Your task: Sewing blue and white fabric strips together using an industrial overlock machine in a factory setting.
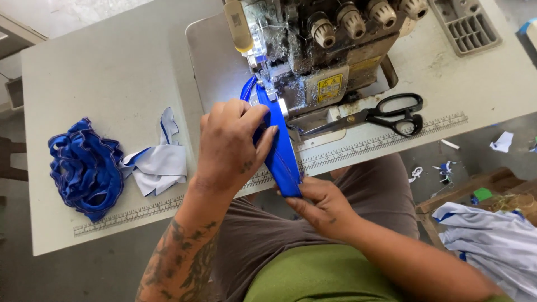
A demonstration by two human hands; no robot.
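Feeding a blue fabric strip into the overlock sewing machine at 12 o'clock, both hands are on it. L hand lies palm-down w/ fingers curled over the strip's upper part, just short of the presser foot, pinning it to the table. R hand, at 6 o'clock, pinches the strip's lower end between thumb & fingers, closed tight on it. Strip looks thin, soft & light, prob. stretchy, so it'd sag or twist if slack; best held at both ends, flat & taut, near the stitched edge. Black scissors sit at 2 o'clock. At 9 o'clock, 1 heap of finished blue strips touches white cloth pieces.
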